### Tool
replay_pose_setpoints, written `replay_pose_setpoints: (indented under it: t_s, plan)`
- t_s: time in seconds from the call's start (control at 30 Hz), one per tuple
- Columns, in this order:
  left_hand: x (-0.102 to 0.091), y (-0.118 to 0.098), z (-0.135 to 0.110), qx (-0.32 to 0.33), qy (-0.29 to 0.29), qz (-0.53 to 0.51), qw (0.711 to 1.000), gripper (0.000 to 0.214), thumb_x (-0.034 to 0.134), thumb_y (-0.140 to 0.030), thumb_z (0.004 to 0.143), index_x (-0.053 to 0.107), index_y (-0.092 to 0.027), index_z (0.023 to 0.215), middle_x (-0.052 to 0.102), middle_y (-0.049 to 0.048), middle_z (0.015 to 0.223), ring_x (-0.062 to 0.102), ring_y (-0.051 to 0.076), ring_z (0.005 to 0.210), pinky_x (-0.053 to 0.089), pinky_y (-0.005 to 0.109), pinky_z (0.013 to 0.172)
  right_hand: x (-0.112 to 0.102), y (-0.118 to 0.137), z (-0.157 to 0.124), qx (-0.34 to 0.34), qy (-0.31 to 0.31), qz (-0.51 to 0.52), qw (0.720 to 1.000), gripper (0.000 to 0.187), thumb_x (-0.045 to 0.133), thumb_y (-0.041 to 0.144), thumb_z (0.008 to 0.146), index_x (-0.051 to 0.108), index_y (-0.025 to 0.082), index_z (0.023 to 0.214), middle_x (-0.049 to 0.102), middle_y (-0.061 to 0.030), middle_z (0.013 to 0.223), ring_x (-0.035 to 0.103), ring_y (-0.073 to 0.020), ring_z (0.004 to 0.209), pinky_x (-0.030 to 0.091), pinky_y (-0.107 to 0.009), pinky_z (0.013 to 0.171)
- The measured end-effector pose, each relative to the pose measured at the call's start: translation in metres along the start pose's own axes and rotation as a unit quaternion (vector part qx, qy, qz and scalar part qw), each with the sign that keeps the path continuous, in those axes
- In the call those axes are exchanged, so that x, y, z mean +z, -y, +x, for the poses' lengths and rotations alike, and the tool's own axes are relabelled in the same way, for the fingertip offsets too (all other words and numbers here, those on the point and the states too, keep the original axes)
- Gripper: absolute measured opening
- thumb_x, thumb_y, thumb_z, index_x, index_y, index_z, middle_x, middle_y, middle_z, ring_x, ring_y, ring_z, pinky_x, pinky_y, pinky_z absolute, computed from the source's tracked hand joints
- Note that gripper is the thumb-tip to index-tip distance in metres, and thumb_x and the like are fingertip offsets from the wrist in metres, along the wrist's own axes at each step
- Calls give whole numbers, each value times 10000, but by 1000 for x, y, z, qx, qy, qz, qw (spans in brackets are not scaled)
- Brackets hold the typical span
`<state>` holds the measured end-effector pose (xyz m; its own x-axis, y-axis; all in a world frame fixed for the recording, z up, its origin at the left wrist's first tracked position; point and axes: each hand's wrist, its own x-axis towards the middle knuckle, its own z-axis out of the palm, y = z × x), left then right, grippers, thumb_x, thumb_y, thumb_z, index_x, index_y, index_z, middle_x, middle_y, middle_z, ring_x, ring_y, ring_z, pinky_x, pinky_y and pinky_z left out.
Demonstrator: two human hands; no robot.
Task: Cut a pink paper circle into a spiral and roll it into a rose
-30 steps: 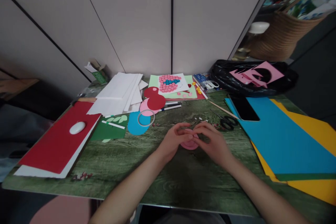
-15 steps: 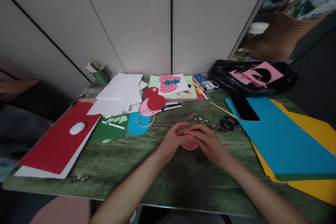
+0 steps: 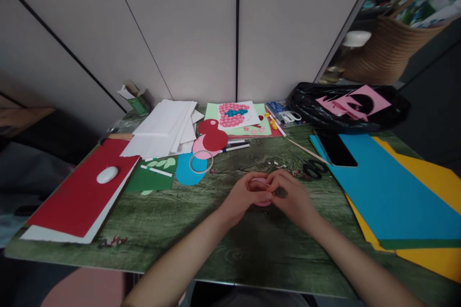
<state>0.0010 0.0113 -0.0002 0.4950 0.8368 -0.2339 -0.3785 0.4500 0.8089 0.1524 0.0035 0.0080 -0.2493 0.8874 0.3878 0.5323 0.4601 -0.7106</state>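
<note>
Both hands meet over the middle of the table, around a round piece of pink paper (image 3: 262, 203). My left hand (image 3: 245, 194) curves round its left side, thumb and fingers closed on the edge. From the right, my right hand (image 3: 291, 195) pinches the same piece, its fingertips touching those of the left. Fingers cover much of the paper, so its full shape is hidden. Just beyond the hands lie small white bits (image 3: 276, 165) and a pair of black-handled scissors (image 3: 314, 169).
Left are red card (image 3: 77, 196) with a white oval object (image 3: 107, 174), white paper (image 3: 158, 124), paper circles (image 3: 215, 140) and a tape ring (image 3: 191, 165). A dotted pink-and-blue picture (image 3: 234, 114) lies at the back. Right are a phone (image 3: 334, 148), blue card (image 3: 392, 192) and a black bag (image 3: 306, 100).
My fingers have shifted on the pink paper: the right hand now curls into a pinch, and a gap shows inside each hand. The things on the table have stayed put.
</note>
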Motion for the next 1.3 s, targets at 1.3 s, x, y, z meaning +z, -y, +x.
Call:
replay_pose_setpoints:
  t_s: [1.3]
  plan:
    - [-1, -3, 0, 11, -26, 21, 999, 508, 758, -232, 564, 557, -152, 1023, 656, 46, 792, 609, 150, 707, 447, 301, 702, -4, -2, 1, -38, 50, -22, 998, 151, 565, 175, 786, 651, 258, 878, 586, -40, 932, 545, -186, 905, 450, -345, 792]
